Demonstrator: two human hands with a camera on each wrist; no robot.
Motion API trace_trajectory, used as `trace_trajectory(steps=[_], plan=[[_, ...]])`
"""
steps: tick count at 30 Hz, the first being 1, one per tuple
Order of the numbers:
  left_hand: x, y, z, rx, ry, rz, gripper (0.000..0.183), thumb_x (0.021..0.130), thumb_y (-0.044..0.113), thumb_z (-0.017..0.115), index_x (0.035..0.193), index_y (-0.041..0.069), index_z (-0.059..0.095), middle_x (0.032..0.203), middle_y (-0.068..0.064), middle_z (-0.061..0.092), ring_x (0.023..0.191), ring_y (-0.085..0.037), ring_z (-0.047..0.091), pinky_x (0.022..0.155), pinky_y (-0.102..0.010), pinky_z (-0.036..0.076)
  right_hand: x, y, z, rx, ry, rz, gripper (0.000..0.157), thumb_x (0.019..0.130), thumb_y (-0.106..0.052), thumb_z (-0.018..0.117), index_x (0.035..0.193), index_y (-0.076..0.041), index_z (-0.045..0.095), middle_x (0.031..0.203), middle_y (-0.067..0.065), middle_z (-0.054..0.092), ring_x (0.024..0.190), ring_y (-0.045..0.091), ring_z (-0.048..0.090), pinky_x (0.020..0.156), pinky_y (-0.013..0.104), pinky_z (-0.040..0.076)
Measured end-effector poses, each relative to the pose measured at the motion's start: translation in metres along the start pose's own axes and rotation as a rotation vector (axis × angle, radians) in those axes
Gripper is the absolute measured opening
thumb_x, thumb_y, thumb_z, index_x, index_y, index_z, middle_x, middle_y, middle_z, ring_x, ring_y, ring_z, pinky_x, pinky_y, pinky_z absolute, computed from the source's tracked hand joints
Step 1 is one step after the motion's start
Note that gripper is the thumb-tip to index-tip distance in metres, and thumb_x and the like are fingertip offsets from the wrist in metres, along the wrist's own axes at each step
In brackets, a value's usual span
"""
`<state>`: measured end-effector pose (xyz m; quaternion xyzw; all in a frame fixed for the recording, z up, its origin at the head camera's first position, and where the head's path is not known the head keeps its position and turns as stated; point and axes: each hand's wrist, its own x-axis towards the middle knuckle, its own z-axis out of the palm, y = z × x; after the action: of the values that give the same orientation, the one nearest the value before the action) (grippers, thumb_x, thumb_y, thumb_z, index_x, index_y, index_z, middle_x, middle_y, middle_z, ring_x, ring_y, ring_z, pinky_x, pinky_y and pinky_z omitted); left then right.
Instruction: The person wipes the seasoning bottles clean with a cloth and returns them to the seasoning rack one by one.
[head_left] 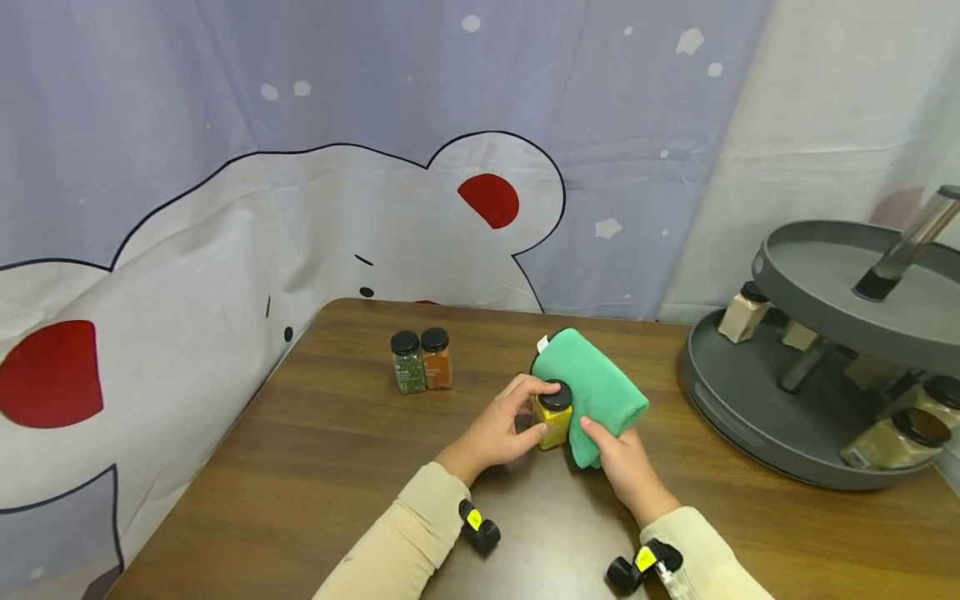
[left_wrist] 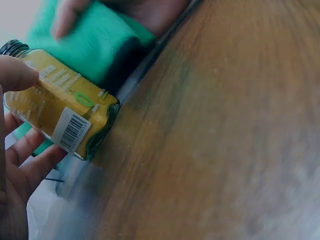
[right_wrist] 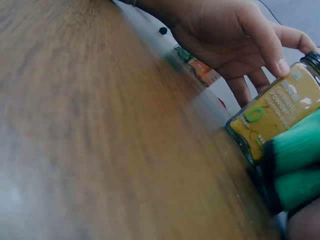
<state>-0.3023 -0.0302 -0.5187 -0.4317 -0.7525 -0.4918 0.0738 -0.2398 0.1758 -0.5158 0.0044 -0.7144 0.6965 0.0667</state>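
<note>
My left hand (head_left: 495,431) grips a square glass jar of yellow turmeric powder (head_left: 554,427) with a black lid, thumb on one side and fingers round the other. The jar stands slightly tilted at the tabletop, and its barcode sticker (left_wrist: 72,130) faces the left wrist camera. A folded green cloth (head_left: 591,379) with a dark edge is held in my right hand (head_left: 632,473), thumb on top and the other fingers hidden beneath it. In the right wrist view the cloth (right_wrist: 297,152) lies against the jar's side and overlaps part of its label.
Two black-lidded spice jars, one green (head_left: 409,372) and one orange (head_left: 437,368), stand side by side at the back left of the wooden table (head_left: 315,475). On the right is a grey two-tier turntable (head_left: 723,421) with several jars (head_left: 742,313) on its lower tier. A printed curtain hangs behind.
</note>
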Motion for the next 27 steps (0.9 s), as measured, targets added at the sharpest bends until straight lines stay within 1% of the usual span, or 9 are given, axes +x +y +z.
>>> trace_trajectory(steps=[4,7,10,14,16,18,21,25,27], plan=[[0.001,0.001,0.0,0.009,-0.006,0.0,0.057,0.088,0.0,0.068,0.14,0.016,0.05,0.13,-0.01,0.051,0.117,-0.022,0.057,0.091,-0.034,0.055,0.002,0.0,-0.001,-0.092,-0.04,0.07,0.037,0.102,-0.015,0.057,0.133,0.006,0.055,0.124,0.011,0.064,0.1,0.0,0.058,0.09,0.018,0.046],[0.002,0.002,0.0,0.038,-0.004,-0.01,0.056,0.088,0.001,0.071,0.138,0.016,0.051,0.13,-0.01,0.051,0.111,-0.02,0.058,0.09,-0.032,0.055,0.002,0.002,-0.001,-0.104,-0.049,0.062,0.037,0.103,-0.013,0.056,0.135,0.006,0.054,0.13,0.017,0.061,0.103,0.0,0.057,0.093,0.019,0.045],[0.002,0.004,0.001,0.104,0.015,-0.013,0.054,0.088,0.005,0.076,0.136,0.015,0.052,0.129,-0.01,0.052,0.101,-0.019,0.059,0.085,-0.028,0.055,0.002,0.003,0.0,-0.102,-0.06,0.041,0.038,0.103,-0.012,0.055,0.136,0.006,0.054,0.132,0.018,0.06,0.105,-0.001,0.057,0.093,0.018,0.045],[0.003,0.009,0.003,0.214,0.066,-0.03,0.054,0.086,0.011,0.081,0.132,0.014,0.052,0.126,-0.008,0.054,0.091,-0.018,0.056,0.077,-0.026,0.052,0.002,0.003,0.0,-0.094,-0.069,0.032,0.04,0.103,-0.012,0.056,0.138,0.006,0.052,0.135,0.019,0.059,0.107,-0.001,0.057,0.095,0.017,0.044],[0.003,0.011,0.004,0.261,0.09,-0.053,0.055,0.085,0.014,0.083,0.13,0.013,0.053,0.124,-0.007,0.055,0.092,-0.018,0.056,0.079,-0.027,0.052,0.002,0.003,0.0,-0.096,-0.066,0.037,0.04,0.103,-0.012,0.056,0.139,0.006,0.053,0.136,0.02,0.059,0.107,-0.001,0.057,0.094,0.018,0.045],[0.004,0.014,0.005,0.303,0.112,-0.086,0.054,0.084,0.017,0.085,0.128,0.013,0.054,0.122,-0.006,0.055,0.097,-0.018,0.057,0.083,-0.028,0.052,0.002,0.002,0.0,-0.105,-0.067,0.039,0.041,0.103,-0.013,0.057,0.139,0.005,0.052,0.137,0.02,0.058,0.108,-0.001,0.057,0.095,0.018,0.045],[0.005,0.017,0.008,0.34,0.147,-0.136,0.053,0.083,0.021,0.085,0.124,0.013,0.053,0.119,-0.006,0.052,0.101,-0.018,0.06,0.087,-0.029,0.053,0.002,0.002,0.001,-0.131,-0.083,0.029,0.042,0.102,-0.013,0.058,0.14,0.005,0.052,0.137,0.02,0.059,0.11,0.0,0.057,0.096,0.019,0.045],[0.007,0.022,0.012,0.36,0.19,-0.17,0.054,0.082,0.024,0.087,0.119,0.011,0.051,0.114,-0.008,0.05,0.096,-0.019,0.061,0.082,-0.027,0.054,0.002,0.002,0.0,-0.156,-0.118,-0.01,0.042,0.102,-0.012,0.058,0.14,0.005,0.052,0.137,0.02,0.059,0.114,0.003,0.057,0.099,0.02,0.043],[0.007,0.024,0.014,0.363,0.199,-0.175,0.055,0.081,0.024,0.088,0.118,0.01,0.05,0.113,-0.008,0.05,0.098,-0.02,0.062,0.083,-0.028,0.055,0.001,0.002,0.0,-0.156,-0.105,-0.025,0.041,0.101,-0.011,0.058,0.138,0.005,0.053,0.135,0.02,0.06,0.112,0.002,0.058,0.098,0.02,0.044]])
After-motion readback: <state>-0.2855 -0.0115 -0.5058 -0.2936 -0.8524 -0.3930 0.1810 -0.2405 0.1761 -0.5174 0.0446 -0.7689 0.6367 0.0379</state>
